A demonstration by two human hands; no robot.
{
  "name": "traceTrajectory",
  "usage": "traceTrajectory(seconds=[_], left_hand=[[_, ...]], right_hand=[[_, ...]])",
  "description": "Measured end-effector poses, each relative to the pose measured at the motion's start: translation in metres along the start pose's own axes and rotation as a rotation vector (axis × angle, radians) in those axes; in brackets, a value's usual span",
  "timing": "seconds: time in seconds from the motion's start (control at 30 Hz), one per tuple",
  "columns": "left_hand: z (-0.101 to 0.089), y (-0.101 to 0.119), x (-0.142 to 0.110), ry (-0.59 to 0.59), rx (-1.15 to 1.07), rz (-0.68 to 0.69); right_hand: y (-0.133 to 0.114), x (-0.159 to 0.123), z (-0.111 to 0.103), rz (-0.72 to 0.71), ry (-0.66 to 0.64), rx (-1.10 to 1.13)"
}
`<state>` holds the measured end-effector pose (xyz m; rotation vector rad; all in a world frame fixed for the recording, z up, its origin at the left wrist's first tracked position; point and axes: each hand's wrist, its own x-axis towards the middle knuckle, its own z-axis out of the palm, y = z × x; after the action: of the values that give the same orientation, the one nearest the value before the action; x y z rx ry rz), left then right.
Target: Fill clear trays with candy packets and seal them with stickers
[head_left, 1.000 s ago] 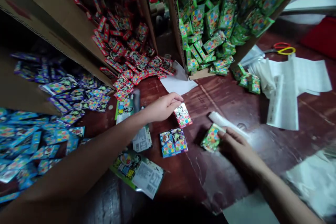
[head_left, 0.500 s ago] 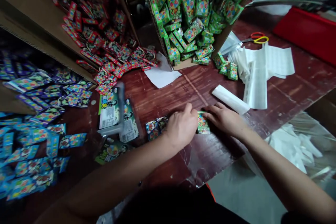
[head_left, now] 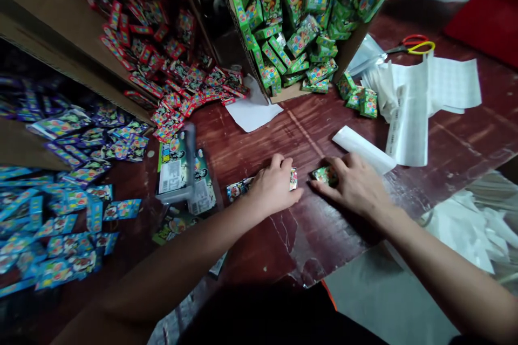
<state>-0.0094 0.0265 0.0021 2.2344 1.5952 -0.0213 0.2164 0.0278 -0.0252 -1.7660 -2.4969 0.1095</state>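
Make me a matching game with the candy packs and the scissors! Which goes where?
Things:
1. green packs
2. red packs
3. blue packs
4. scissors

Places:
A. far left of the table, nearest the camera
B. far right, beside the white label sheets
C. cardboard box at top middle
D. spilling from the box at top left

Pairs: 1-C, 2-D, 3-A, 4-B

You have red-and-yellow scissors (head_left: 413,45) lying far right on the dark red table (head_left: 324,135); white label sheets (head_left: 429,97) spread just beside them; cardboard boxes spill green packets (head_left: 295,27), red packets (head_left: 174,70) and blue packets (head_left: 52,215).
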Motion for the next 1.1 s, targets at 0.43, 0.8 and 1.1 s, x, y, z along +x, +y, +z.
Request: traceTrajectory(seconds=[0.43,0.8,1.1], left_hand=[[-0.007,-0.022,-0.025,0.036,0.074,0.090],[-0.053,-0.159,-0.209,-0.223,0.274,0.126],[-0.005,-0.133,-0.227,-0.132,0.140,0.079]], right_hand=[[-0.047,-0.004,0.000,0.067,-0.197,0.039],[-0.051,0.044,0.017,-0.986,-0.096,0.306],[-0.124,0.050,0.022,-0.936,-0.122,0.239]])
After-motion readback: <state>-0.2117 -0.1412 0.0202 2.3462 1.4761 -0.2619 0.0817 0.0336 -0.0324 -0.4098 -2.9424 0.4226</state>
